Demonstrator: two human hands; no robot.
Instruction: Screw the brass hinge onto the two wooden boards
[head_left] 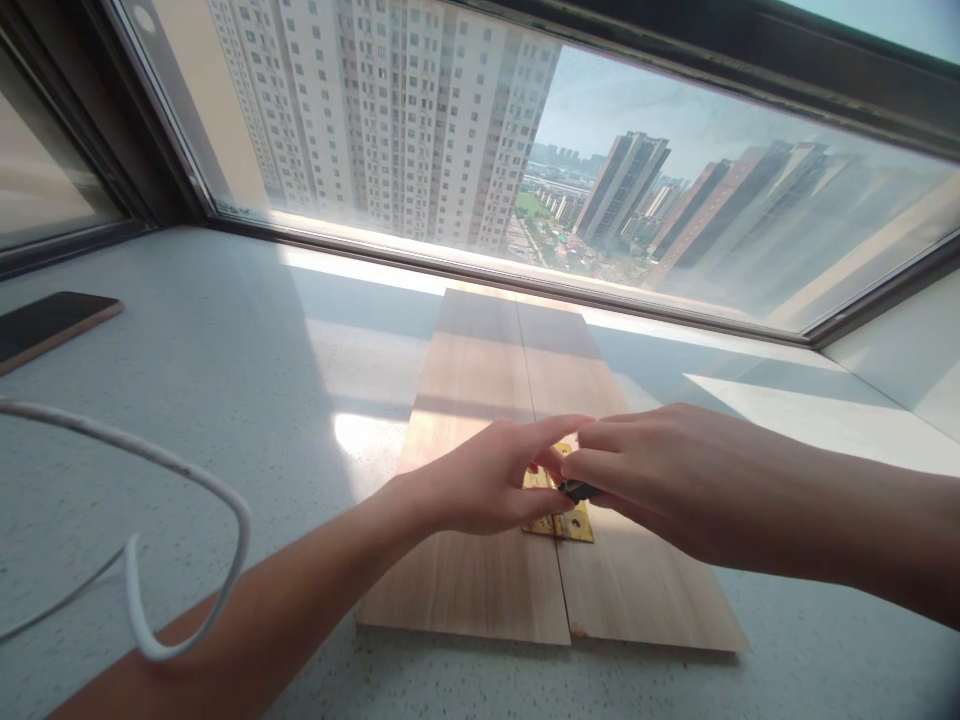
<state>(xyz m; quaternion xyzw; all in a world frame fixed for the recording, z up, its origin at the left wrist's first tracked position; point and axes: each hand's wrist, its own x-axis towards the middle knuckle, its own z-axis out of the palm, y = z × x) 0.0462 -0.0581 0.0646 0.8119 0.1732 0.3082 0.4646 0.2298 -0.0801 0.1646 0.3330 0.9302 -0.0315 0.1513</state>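
Two light wooden boards (480,380) lie side by side on a speckled white window sill (247,340). A brass hinge (574,523) sits across the seam between them, near the boards' front end. My left hand (487,480) rests over the hinge with its fingers curled and pinched on it. Meeting it from the right, my right hand (645,470) has its fingers closed round a small dark tool (579,491) whose tip is at the hinge. Both hands hide most of the hinge.
A dark phone (45,325) lies at the far left of the sill. A white cable (187,480) loops in front at the left. A large window (525,150) with a dark frame runs along the back, showing high-rise buildings.
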